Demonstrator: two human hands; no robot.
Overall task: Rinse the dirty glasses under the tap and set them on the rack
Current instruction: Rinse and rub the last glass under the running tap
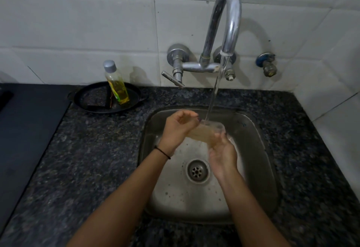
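Over the steel sink (259, 149), the right hand (222, 153) grips the lower end of a clear glass (208, 131) lying tilted; the left hand (179, 127) curls around its other side. Above them, water (216, 88) falls from the tap (228, 22) onto the glass. Far left of the hands, a bottle (116, 85) stands in a black pan (81, 98) on the worktop (93, 149).

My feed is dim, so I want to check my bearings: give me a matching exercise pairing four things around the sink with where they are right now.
Things:
1. clear drinking glass
2. yellow liquid bottle with grey cap
3. round metal drain
4. black round pan

Places:
A. on the dark granite counter, left of the sink
B. standing in the pan
C. held under the running water by left hand and right hand
D. in the sink bottom

Pairs: 1-C, 2-B, 3-D, 4-A
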